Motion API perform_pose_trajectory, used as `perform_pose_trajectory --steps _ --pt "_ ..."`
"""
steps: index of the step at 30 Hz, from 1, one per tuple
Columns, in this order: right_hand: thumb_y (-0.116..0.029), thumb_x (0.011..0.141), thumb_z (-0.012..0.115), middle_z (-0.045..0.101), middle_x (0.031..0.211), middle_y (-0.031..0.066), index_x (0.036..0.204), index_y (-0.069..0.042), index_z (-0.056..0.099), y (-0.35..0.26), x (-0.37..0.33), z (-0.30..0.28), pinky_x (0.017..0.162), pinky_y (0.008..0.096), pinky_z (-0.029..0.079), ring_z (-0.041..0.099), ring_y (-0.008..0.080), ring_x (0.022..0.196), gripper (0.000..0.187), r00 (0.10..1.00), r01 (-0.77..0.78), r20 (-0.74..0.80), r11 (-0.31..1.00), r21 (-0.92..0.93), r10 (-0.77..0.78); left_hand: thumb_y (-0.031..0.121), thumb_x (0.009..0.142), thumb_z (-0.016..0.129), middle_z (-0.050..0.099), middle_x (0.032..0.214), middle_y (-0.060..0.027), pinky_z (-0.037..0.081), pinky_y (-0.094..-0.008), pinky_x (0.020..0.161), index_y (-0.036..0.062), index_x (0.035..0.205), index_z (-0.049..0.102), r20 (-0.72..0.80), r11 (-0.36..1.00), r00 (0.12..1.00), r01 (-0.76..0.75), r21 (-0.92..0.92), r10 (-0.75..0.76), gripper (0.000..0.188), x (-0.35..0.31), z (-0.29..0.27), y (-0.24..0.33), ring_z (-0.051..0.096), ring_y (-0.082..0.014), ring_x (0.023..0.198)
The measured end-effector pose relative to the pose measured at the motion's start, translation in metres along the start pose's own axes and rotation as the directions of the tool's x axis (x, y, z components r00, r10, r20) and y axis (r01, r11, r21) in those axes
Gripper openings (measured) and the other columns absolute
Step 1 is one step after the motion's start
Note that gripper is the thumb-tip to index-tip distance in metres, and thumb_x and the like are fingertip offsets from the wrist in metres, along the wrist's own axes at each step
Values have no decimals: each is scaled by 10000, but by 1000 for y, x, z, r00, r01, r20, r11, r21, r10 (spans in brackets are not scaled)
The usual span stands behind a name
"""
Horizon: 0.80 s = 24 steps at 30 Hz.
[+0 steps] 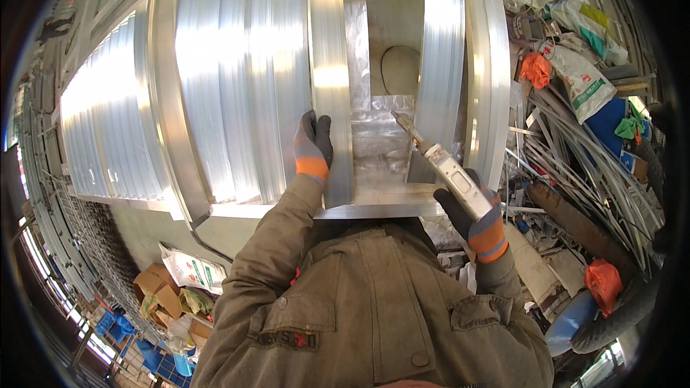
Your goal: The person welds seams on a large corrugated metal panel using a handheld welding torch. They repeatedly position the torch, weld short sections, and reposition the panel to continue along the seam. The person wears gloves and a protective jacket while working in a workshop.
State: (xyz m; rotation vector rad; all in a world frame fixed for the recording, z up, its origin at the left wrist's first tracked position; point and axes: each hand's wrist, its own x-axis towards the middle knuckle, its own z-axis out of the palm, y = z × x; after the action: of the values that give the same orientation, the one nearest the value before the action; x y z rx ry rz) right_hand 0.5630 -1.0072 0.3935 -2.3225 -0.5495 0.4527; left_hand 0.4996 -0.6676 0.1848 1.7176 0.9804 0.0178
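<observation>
My left hand (313, 149), in a grey and orange glove with dark fingertips, grips the left edge of a long aluminium profile (330, 86). My right hand (478, 219), gloved alike, is closed around a white, boxy welding gun (454, 178). The gun's narrow metal nozzle points away from me and to the left, over the gap between this profile and another aluminium profile (440, 50) on the right. I cannot tell whether its tip touches the metal below. Both profiles lie across an aluminium frame (388, 210) just in front of me.
Several shiny ribbed aluminium strips (244, 79) fill the frame's left side. Thin metal offcuts (582, 165), a white sack (578, 82) and orange bags (602, 286) crowd the right. A cardboard box (158, 289) stands at the lower left. A dark cable (215, 244) hangs below the frame's edge.
</observation>
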Motion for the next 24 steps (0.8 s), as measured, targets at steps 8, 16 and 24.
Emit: perform_pose_trajectory --steps 8,16,24 --pt "-133 988 907 828 1147 179 1294 8 793 8 5 -2 828 383 641 826 291 936 355 992 -117 58 980 162 109 477 986 866 809 1170 -174 620 -433 928 -26 1392 711 145 953 985 46 301 -93 665 38 -38 7 768 -292 1002" --pt "-84 982 896 808 1168 177 1298 -5 804 3 24 3 825 388 637 808 290 951 338 993 52 97 995 88 -61 531 982 845 833 1077 -122 634 -454 875 54 1397 760 298 800 911 57 597 -287 638 70 -44 34 788 -275 955" --pt "-51 949 927 817 1190 146 1339 25 775 2 43 -18 884 359 634 806 244 998 426 966 36 246 982 185 -82 611 992 800 858 1177 -89 626 -510 1000 127 1457 772 253 625 926 -25 780 -279 672 68 -44 55 803 -331 1142"
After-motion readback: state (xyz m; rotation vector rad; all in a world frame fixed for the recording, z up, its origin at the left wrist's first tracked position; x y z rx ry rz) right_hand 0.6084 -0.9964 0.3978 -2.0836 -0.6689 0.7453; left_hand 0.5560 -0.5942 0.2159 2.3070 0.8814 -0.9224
